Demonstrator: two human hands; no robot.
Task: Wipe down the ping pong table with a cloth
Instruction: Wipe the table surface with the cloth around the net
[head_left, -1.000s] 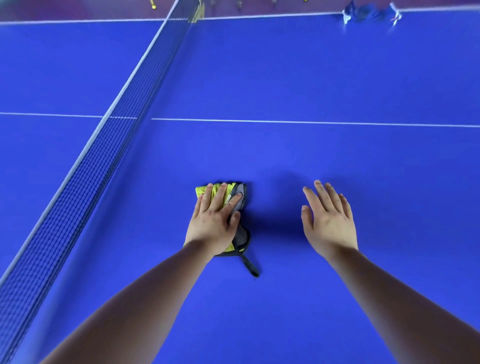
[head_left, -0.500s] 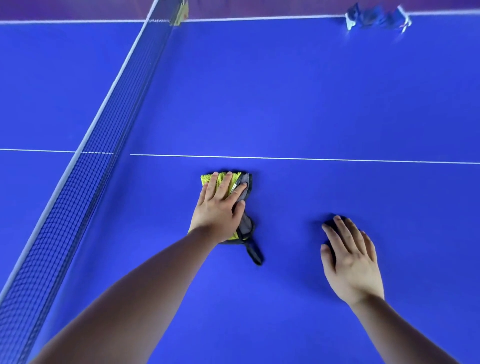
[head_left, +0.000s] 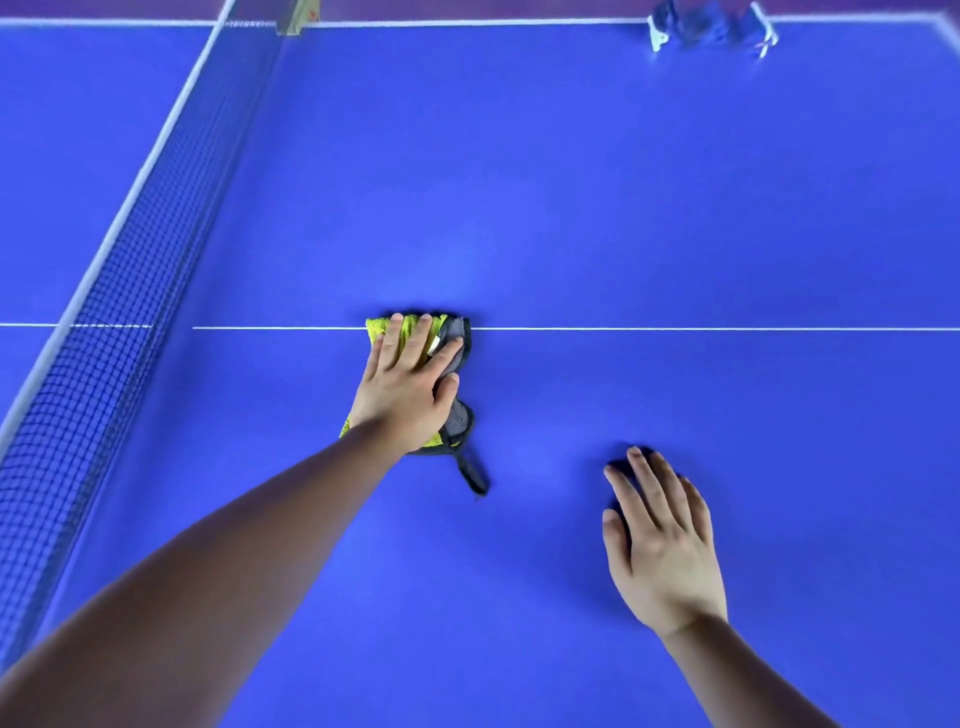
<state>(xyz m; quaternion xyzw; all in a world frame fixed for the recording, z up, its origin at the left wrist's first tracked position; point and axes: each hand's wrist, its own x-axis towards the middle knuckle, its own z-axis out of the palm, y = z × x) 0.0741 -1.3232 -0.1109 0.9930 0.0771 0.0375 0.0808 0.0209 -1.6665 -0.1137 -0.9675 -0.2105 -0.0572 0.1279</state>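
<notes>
Mid-wipe on blue ping pong table (head_left: 623, 182), right of net (head_left: 104, 338). Yellow-grey cloth (head_left: 457, 415) lying across white centre line (head_left: 675, 328), pressed flat under left hand (head_left: 405, 395), fingers straight. Right hand (head_left: 660, 540) flat on bare surface, holding nothing. Next, likely: pushing cloth beyond line, steady pressure.

Table tennis room, sports-hall type. Evidence: blue tabletop (head_left: 623, 182) with a white border (head_left: 467, 22) along the far edge and a thin white line (head_left: 675, 328) running across it. Black mesh net (head_left: 104, 338) with a white top band crosses the tabletop on the left, fixed by a clamp (head_left: 293, 21) at the far edge. Purplish floor (head_left: 467, 6) beyond that edge. Blue-and-white bundle (head_left: 711, 28) near the far right corner, can't identify.
</notes>
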